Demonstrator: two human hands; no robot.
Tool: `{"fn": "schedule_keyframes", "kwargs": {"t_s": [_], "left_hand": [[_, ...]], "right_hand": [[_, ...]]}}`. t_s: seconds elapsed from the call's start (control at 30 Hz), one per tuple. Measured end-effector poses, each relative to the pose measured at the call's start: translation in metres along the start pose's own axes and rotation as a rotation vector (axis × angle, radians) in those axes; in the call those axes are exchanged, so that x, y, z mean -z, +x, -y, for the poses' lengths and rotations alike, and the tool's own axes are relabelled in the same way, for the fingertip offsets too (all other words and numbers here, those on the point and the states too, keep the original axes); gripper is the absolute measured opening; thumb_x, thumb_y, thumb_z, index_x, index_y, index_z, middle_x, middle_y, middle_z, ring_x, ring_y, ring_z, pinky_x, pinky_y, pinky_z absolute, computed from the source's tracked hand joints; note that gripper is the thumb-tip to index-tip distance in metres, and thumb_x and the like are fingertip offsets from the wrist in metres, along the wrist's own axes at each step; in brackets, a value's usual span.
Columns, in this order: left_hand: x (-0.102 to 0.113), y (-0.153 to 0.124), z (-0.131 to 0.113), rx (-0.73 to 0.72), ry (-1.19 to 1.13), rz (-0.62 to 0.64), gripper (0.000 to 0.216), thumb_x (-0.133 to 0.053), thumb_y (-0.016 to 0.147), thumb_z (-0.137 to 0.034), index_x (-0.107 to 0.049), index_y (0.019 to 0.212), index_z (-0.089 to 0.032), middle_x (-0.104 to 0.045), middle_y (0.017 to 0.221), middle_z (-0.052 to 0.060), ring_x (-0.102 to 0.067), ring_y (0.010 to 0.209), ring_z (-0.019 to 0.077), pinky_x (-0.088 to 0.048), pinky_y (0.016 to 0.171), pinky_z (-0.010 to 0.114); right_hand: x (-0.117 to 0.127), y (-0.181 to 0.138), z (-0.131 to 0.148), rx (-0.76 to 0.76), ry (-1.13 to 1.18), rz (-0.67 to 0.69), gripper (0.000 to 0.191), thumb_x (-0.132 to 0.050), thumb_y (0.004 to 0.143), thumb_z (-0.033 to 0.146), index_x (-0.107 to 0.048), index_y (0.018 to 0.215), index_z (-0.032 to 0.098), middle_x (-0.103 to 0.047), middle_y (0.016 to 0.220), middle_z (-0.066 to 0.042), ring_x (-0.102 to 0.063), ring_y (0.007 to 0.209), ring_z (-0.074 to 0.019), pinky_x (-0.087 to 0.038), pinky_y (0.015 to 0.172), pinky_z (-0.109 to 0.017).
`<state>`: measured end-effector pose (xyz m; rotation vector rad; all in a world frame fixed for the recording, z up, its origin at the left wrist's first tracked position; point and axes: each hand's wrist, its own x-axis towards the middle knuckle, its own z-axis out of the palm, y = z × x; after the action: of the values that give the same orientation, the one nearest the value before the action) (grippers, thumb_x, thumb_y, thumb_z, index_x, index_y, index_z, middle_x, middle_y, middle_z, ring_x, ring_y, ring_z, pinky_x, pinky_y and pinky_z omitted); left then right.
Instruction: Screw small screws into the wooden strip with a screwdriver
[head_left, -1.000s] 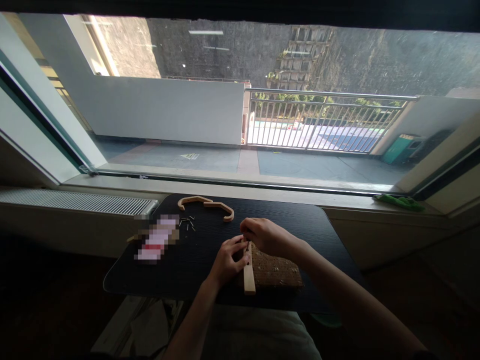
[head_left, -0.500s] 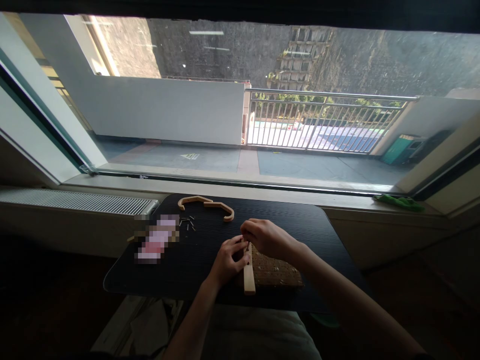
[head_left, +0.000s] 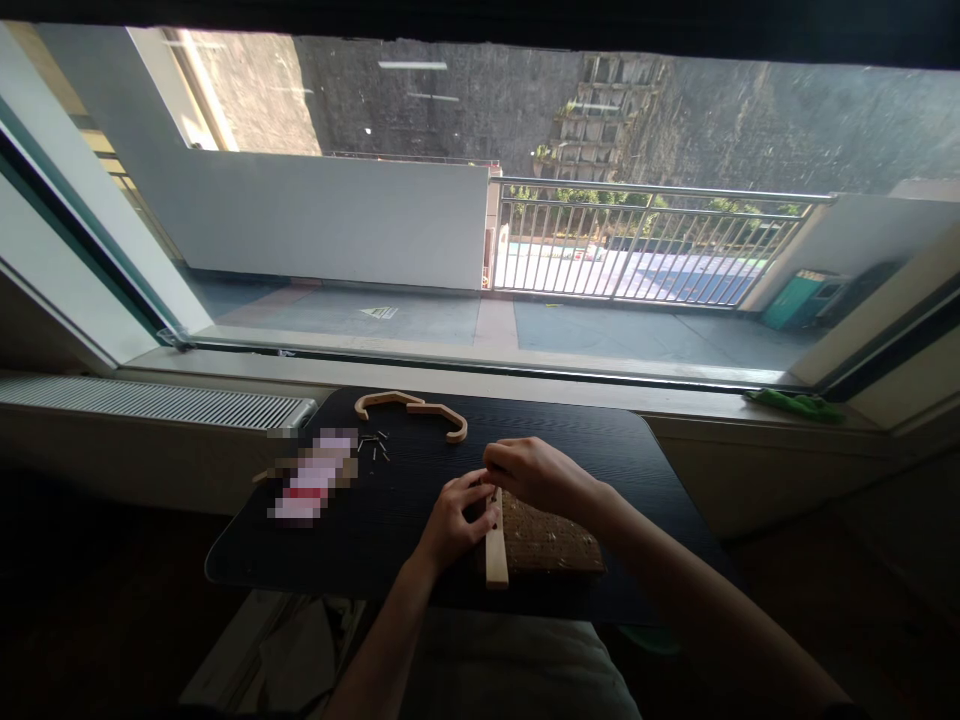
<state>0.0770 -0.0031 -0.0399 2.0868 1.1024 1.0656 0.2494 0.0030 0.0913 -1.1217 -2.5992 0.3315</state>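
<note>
A pale wooden bar (head_left: 496, 562) with dark holes lies along the left edge of a brown patterned block (head_left: 556, 540). My left hand (head_left: 456, 518) is closed on the bar's upper part, thumb and fingers against it. Over the far end of the bar, my right hand (head_left: 531, 468) is in a pinch. Its fingers hide most of whatever they hold; a thin dark shaft seems to run down to the bar. Two curved wooden pieces (head_left: 448, 412) lie beyond my hands. Several small screws (head_left: 373, 443) are scattered to the left of them.
The black table (head_left: 352, 550) has rounded corners and stands against the window sill (head_left: 570, 390). A pixelated pink and white item (head_left: 315, 478) lies at its left. Left of the table is a white radiator (head_left: 187, 400). A green cloth (head_left: 795, 404) rests on the sill.
Both hands stay on the wooden bar in nearly the same pose. The right hand's knuckles have turned very slightly. The tabletop things appear shifted slightly left in view.
</note>
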Motion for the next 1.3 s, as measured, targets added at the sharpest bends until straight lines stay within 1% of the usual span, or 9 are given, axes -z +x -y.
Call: {"fn": "schedule_keyframes", "kwargs": {"t_s": [0.2, 0.27, 0.33, 0.47, 0.57, 0.67, 0.83, 1.03, 1.3], "left_hand": [[0.001, 0.001, -0.002, -0.005, 0.001, -0.008, 0.023, -0.068, 0.077, -0.021, -0.075, 0.099, -0.023, -0.071, 0.114, 0.008, -0.064, 0.109, 0.0273, -0.047, 0.101, 0.042], [0.002, 0.002, -0.003, 0.000, 0.001, 0.005, 0.021, -0.067, 0.078, -0.021, -0.076, 0.096, -0.023, -0.071, 0.113, 0.007, -0.064, 0.108, 0.0270, -0.047, 0.100, 0.041], [0.003, 0.002, -0.005, 0.001, -0.009, 0.025, 0.019, -0.065, 0.079, -0.021, -0.076, 0.095, -0.024, -0.071, 0.112, 0.006, -0.063, 0.108, 0.0264, -0.047, 0.099, 0.040], [0.005, 0.003, -0.007, -0.011, -0.037, 0.041, 0.023, -0.063, 0.080, -0.021, -0.074, 0.100, -0.025, -0.070, 0.113, 0.006, -0.062, 0.108, 0.0254, -0.047, 0.099, 0.039], [0.004, 0.002, -0.006, -0.001, -0.031, 0.049, 0.020, -0.062, 0.081, -0.022, -0.075, 0.097, -0.023, -0.070, 0.111, 0.006, -0.062, 0.105, 0.0249, -0.047, 0.097, 0.039], [0.003, 0.001, -0.002, 0.019, -0.022, 0.048, 0.019, -0.064, 0.080, -0.023, -0.075, 0.095, -0.023, -0.069, 0.113, 0.007, -0.061, 0.110, 0.0262, -0.046, 0.099, 0.040], [0.001, 0.000, 0.001, 0.031, -0.020, 0.038, 0.018, -0.065, 0.080, -0.023, -0.075, 0.094, -0.022, -0.069, 0.114, 0.008, -0.060, 0.112, 0.0270, -0.046, 0.100, 0.041], [0.003, 0.001, -0.004, 0.024, -0.018, 0.034, 0.017, -0.065, 0.079, -0.021, -0.075, 0.093, -0.022, -0.070, 0.113, 0.007, -0.061, 0.111, 0.0266, -0.047, 0.098, 0.039], [0.003, 0.001, -0.004, 0.031, -0.019, 0.036, 0.019, -0.065, 0.079, -0.023, -0.074, 0.096, -0.024, -0.070, 0.114, 0.007, -0.061, 0.112, 0.0266, -0.047, 0.100, 0.040]], "right_hand": [[0.001, 0.001, 0.002, -0.053, -0.012, -0.014, 0.016, -0.055, 0.092, 0.019, -0.054, 0.077, 0.017, -0.054, 0.073, 0.001, -0.042, 0.059, -0.0085, -0.025, 0.054, -0.022], [-0.001, 0.000, 0.005, -0.051, 0.021, -0.036, 0.013, -0.053, 0.092, 0.018, -0.055, 0.079, 0.017, -0.057, 0.076, 0.000, -0.044, 0.061, -0.0092, -0.027, 0.055, -0.022], [-0.004, -0.002, 0.006, -0.047, 0.085, -0.053, 0.005, -0.054, 0.089, 0.014, -0.057, 0.085, 0.017, -0.060, 0.081, -0.001, -0.049, 0.065, -0.0102, -0.031, 0.058, -0.022], [-0.009, -0.002, 0.007, -0.060, 0.178, -0.066, 0.020, -0.052, 0.080, 0.005, -0.059, 0.094, 0.018, -0.065, 0.088, -0.003, -0.056, 0.073, -0.0127, -0.037, 0.064, -0.022], [-0.010, -0.001, 0.005, -0.060, 0.246, -0.049, 0.020, -0.048, 0.083, 0.005, -0.058, 0.093, 0.018, -0.065, 0.084, -0.002, -0.057, 0.071, -0.0125, -0.039, 0.064, -0.022], [-0.009, -0.001, 0.004, -0.079, 0.279, -0.037, 0.016, -0.047, 0.089, 0.009, -0.057, 0.097, 0.018, -0.066, 0.083, -0.002, -0.057, 0.069, -0.0123, -0.039, 0.062, -0.022], [-0.010, -0.001, 0.003, -0.082, 0.241, -0.016, 0.015, -0.048, 0.090, 0.010, -0.055, 0.101, 0.018, -0.066, 0.084, -0.003, -0.056, 0.069, -0.0125, -0.038, 0.061, -0.022], [-0.014, 0.002, 0.003, -0.086, 0.200, -0.016, 0.015, -0.048, 0.091, 0.010, -0.054, 0.102, 0.018, -0.066, 0.086, -0.003, -0.057, 0.071, -0.0127, -0.037, 0.061, -0.022], [-0.010, 0.001, 0.006, -0.133, 0.117, -0.040, 0.010, -0.050, 0.093, 0.014, -0.056, 0.099, 0.020, -0.065, 0.080, -0.001, -0.055, 0.065, -0.0118, -0.031, 0.058, -0.022]]}}
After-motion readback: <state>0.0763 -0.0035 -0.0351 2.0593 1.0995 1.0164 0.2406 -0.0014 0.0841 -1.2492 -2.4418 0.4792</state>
